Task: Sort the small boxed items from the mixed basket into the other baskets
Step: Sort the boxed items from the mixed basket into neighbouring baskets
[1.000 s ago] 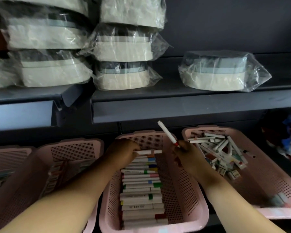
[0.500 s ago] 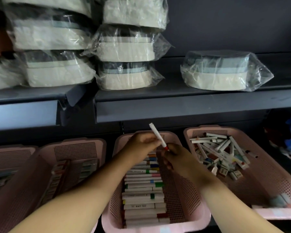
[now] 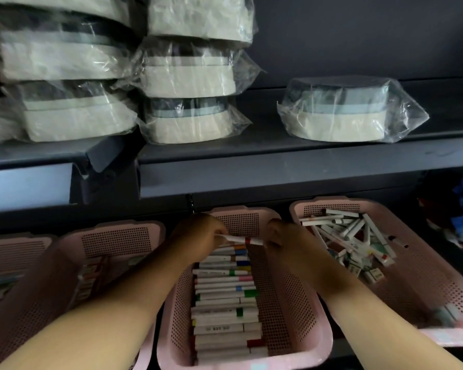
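A slim white box with a red band (image 3: 242, 240) lies level across the far end of the middle pink basket (image 3: 309, 311). My left hand (image 3: 201, 233) pinches its left end and my right hand (image 3: 284, 235) holds its right end. Below it a neat row of similar white boxes with coloured bands (image 3: 225, 297) fills the basket. The mixed pink basket (image 3: 425, 276) on the right holds a loose heap of white boxes (image 3: 350, 239).
Another pink basket (image 3: 51, 284) with boxes lined along its wall sits at the left, and part of one more (image 3: 6, 252) beyond it. A dark shelf edge (image 3: 278, 180) overhangs the baskets' far ends. Plastic-wrapped round items (image 3: 342, 110) are stacked on the shelf above.
The red-banded box went from tilted upright in my right hand to lying flat over the row. My left hand rose from the row and took its left end.
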Available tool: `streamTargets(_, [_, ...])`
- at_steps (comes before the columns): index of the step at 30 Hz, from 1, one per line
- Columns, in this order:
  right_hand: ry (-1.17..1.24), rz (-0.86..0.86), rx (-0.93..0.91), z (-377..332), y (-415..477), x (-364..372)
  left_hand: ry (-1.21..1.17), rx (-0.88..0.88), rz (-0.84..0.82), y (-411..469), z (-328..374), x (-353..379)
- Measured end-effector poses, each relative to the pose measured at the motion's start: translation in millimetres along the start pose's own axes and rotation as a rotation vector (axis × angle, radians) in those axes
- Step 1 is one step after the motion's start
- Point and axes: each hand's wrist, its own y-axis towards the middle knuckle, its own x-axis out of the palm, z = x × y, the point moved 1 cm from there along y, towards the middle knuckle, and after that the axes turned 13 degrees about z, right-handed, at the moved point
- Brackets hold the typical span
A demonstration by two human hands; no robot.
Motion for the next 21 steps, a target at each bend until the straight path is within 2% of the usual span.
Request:
streamTargets(4, [0.037,0.036,0.081,17.0,-8.4,-13.7,0.180,-0.098,-0.088,5.0,-17.6,13.1])
streamTargets(7, [0.063,0.052,0.146,32.8,-11.5,-25.1,0.254,-0.095,-0.113,4.8,-21.0,19.8])
streamTargets(11, [0.121,0.086,0.235,61.4,-15.8,-45.5,0.178,-0.055,-0.043,8.2,-3.5,18.2])
streamTargets(15, [0.080,0.149,0.281,87.3,-21.3,-71.4,0.067,0.053,0.060,13.9,41.9,16.9])
streamTargets(18, [-0.010,0.105,0.315,110.2,-24.9,-86.9,-0.049,0.172,0.071,19.7,88.4,25.8])
streamTargets(21, [0.158,0.152,0.372,112.4,-39.7,-112.7,-0.124,0.247,0.025,23.1,140.1,37.9])
